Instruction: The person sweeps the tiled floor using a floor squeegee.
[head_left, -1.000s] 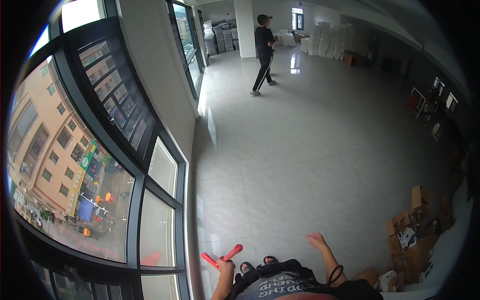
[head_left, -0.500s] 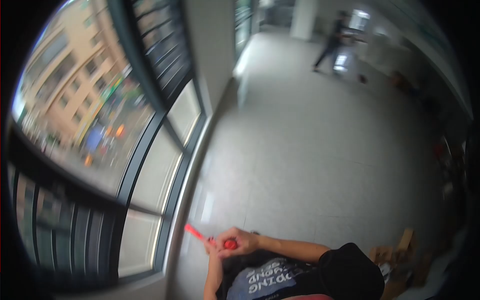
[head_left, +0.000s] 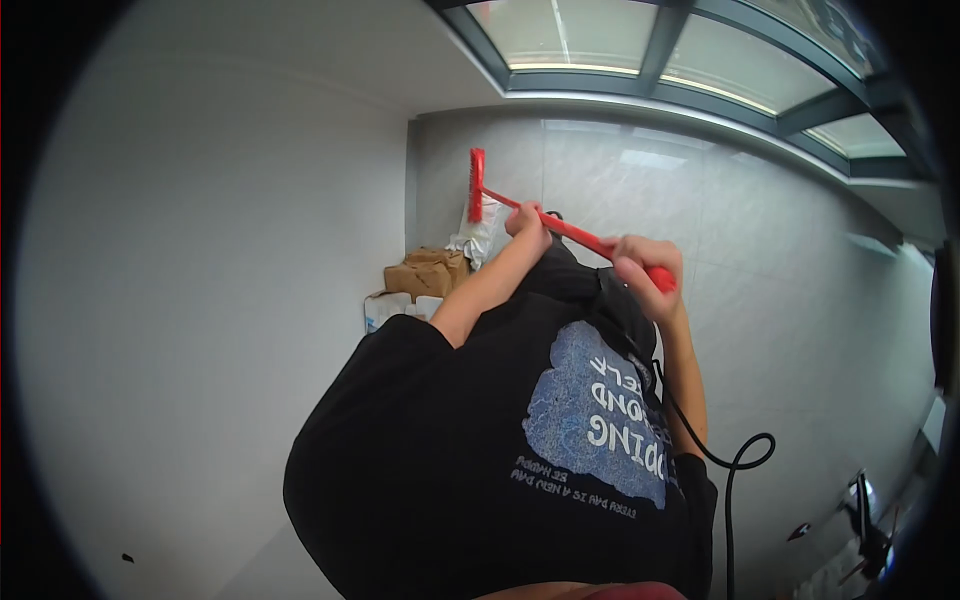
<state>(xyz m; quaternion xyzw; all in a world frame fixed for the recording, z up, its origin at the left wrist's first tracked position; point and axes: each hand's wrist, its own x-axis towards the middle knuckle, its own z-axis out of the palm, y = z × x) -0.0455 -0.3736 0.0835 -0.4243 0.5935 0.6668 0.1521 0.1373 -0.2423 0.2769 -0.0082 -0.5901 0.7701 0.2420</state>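
A red broom (head_left: 578, 234) crosses in front of my body, its bristled head (head_left: 477, 186) at the left near the wall corner. My left hand (head_left: 527, 220) is wrapped round the middle of the handle, the closer of my two hands to the head. At the right, my right hand (head_left: 650, 272) grips the handle near its rounded end. Just below the broom head lies a crumpled white bag (head_left: 480, 238); whether the bristles touch it I cannot tell.
Brown cardboard boxes (head_left: 425, 272) stand against the left wall (head_left: 250, 230). Along the top runs a framed window (head_left: 735, 85) above grey floor tiles (head_left: 750, 220). A black cable (head_left: 728, 500) hangs down beside me at right. Assorted items (head_left: 870, 530) lie at the lower right.
My view has swung from the long room and another person to the wall corner with boxes. The broom now shows at full length across my front, with my hands farther apart on it.
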